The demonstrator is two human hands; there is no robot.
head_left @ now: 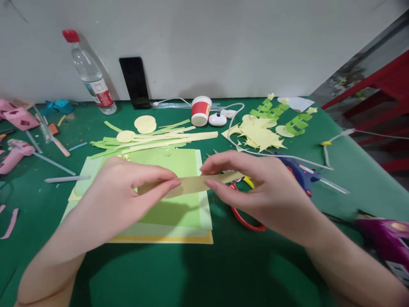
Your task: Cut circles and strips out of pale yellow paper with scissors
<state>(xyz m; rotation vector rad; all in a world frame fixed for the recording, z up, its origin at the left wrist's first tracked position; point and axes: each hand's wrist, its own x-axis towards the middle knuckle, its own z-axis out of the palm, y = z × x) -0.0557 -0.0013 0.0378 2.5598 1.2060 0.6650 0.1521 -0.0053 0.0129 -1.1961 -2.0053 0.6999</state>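
Note:
A pale yellow paper strip [191, 185] is stretched level between my two hands, above the stacked coloured paper. My left hand [128, 192] pinches it near its left end between thumb and fingers. Toward the other end, my right hand [252, 179] has its thumb and fingers closed around the strip. Beneath lie green paper sheets [179, 215] with a yellow sheet edge showing at the bottom. Scissors with red handles [247, 222] rest under my right hand, partly hidden by it. Behind the hands lie loose green and yellow strips [172, 138] and yellow paper circles [145, 124].
Yellow paper stars [258, 133] and curled green pieces [298, 123] lie at the back right, near a blue glue gun [298, 170] and a white cable. A bottle [96, 81], a phone [134, 83] and a paper cup [201, 111] stand along the wall. Pink paper pieces [19, 115] are at left.

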